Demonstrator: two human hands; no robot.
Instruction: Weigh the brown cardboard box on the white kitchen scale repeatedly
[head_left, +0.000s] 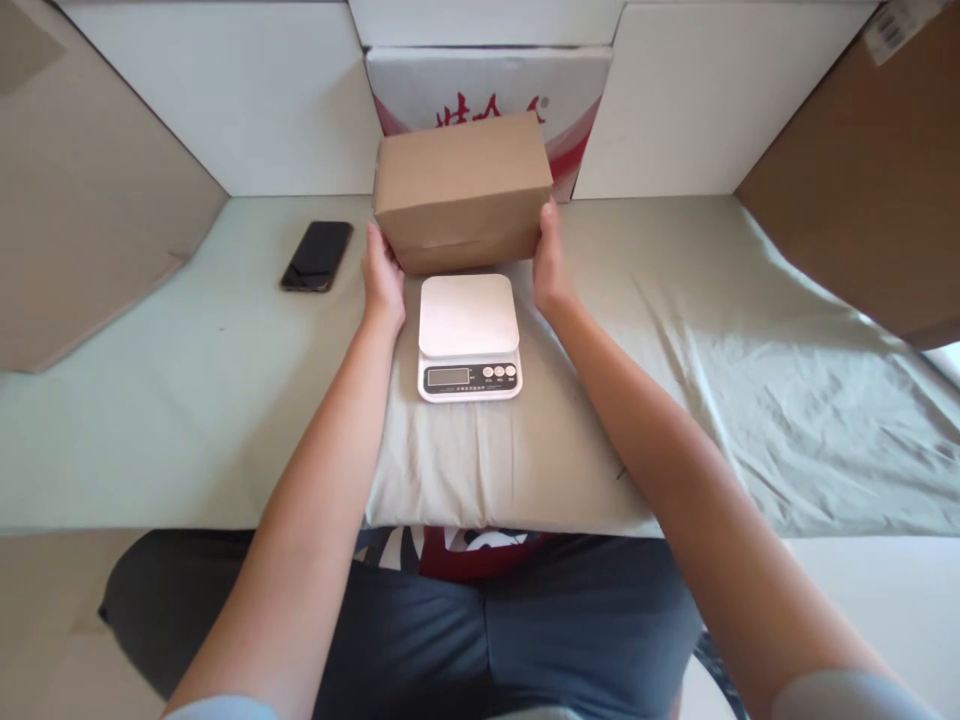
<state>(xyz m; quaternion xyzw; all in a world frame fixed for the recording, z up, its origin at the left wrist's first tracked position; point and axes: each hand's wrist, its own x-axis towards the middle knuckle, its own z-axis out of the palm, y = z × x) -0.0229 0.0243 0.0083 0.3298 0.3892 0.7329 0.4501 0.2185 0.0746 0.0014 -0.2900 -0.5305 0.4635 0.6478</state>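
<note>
A closed brown cardboard box (465, 190) is gripped from both ends, slightly tilted, its right end higher than its left. My left hand (384, 275) is closed on its lower left corner, while my right hand (551, 258) presses its right end. Most of the fingers are hidden behind the box. Just in front of the box, between my forearms, a white digital kitchen scale (469, 335) lies on the cloth with a bare platform. Its small display looks blank, and its buttons face me.
A black smartphone (317, 256) lies left of my left hand on the pale green cloth (247, 400). White panels (667, 100) and a printed white carton (487, 75) stand along the back. Large cardboard sheets (90, 190) flank the left side, with another cardboard panel (862, 180) on the right.
</note>
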